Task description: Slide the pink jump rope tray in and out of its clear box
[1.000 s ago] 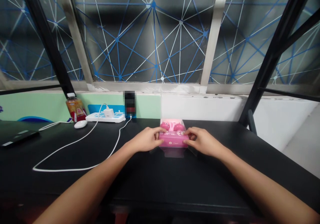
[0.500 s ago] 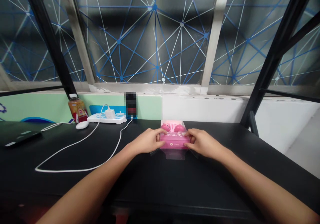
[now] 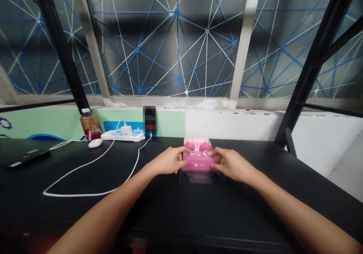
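Left hand (image 3: 166, 161) and right hand (image 3: 231, 164) clasped opposite ends of a glossy pink box (image 3: 197, 162), fingers curled on its sides, the box sitting on the black table (image 3: 241, 212), clear plastic flap (image 3: 197, 176) showing in front.

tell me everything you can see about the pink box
The pink box is a small rectangular retail package that looks like card and clear plastic. A pink printed band with small text and a round logo runs across its front. Two rounded pink shapes show behind it through the clear packaging, though what they are cannot be told. A clear plastic part sits at its near edge. It stands on the black tabletop, held at its sides by the left hand and right hand.
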`<state>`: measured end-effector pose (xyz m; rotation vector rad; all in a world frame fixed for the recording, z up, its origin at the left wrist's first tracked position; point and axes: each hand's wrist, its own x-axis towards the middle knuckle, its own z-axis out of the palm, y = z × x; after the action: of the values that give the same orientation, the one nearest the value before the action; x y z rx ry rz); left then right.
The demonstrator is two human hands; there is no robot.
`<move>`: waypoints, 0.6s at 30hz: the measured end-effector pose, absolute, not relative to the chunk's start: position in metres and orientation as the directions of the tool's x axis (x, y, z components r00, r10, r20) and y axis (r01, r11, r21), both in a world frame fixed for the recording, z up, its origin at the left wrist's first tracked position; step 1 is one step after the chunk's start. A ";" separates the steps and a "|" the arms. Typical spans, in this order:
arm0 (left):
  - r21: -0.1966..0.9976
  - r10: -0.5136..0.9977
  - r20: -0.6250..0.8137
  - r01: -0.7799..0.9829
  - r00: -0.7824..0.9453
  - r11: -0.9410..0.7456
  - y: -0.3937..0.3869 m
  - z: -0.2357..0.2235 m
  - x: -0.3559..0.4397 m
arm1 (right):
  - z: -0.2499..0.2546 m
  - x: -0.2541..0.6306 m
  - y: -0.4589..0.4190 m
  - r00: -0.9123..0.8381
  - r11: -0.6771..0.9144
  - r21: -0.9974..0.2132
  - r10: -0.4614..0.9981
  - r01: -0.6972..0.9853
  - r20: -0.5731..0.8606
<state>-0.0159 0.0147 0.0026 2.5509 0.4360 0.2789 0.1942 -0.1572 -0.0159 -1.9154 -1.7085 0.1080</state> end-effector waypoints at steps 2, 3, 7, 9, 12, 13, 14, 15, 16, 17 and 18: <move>0.611 0.350 0.021 0.265 0.936 -0.746 0.016 0.007 -0.020 | -0.014 0.197 -0.161 0.167 -0.019 -0.546 0.960 0.838 0.224; 0.647 0.338 -0.029 0.276 0.941 -0.711 0.017 0.009 -0.022 | -0.013 0.198 -0.164 0.154 -0.016 -0.605 0.972 0.796 0.178; 0.666 0.292 -0.050 0.250 0.955 -0.703 0.019 0.011 -0.025 | -0.013 0.204 -0.169 0.039 0.009 -0.765 0.998 0.644 0.046; 0.586 0.289 0.064 0.198 0.955 -0.786 0.019 0.008 -0.023 | -0.015 0.204 -0.168 0.036 0.048 -0.703 0.994 0.709 0.104; 0.462 0.273 0.183 0.163 0.944 -0.872 0.016 0.003 -0.020 | -0.020 0.201 -0.163 0.098 0.040 -0.482 0.961 0.875 0.258; 0.424 0.271 0.202 0.166 0.941 -0.890 0.015 0.002 -0.019 | -0.021 0.199 -0.162 0.107 0.030 -0.410 0.946 0.911 0.306; 0.384 0.274 0.223 0.174 0.936 -0.907 0.015 0.001 -0.019 | -0.022 0.198 -0.161 0.103 0.028 -0.351 0.931 0.936 0.349; 0.344 0.278 0.249 0.184 0.928 -0.921 0.014 0.001 -0.019 | -0.022 0.196 -0.160 0.086 0.040 -0.303 0.916 0.952 0.391; 0.310 0.282 0.279 0.192 0.918 -0.931 0.013 0.001 -0.019 | -0.023 0.195 -0.160 0.063 0.061 -0.267 0.900 0.962 0.432; 0.289 0.284 0.308 0.195 0.908 -0.937 0.012 0.000 -0.020 | -0.022 0.194 -0.160 0.035 0.090 -0.243 0.884 0.966 0.466; 0.287 0.283 0.333 0.190 0.899 -0.939 0.012 0.000 -0.020 | -0.022 0.193 -0.160 0.008 0.122 -0.234 0.873 0.965 0.488</move>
<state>-0.0202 0.0120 0.0000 2.8168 0.3564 0.5486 0.1925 -0.1602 -0.0216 -1.7714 -1.8851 -0.2303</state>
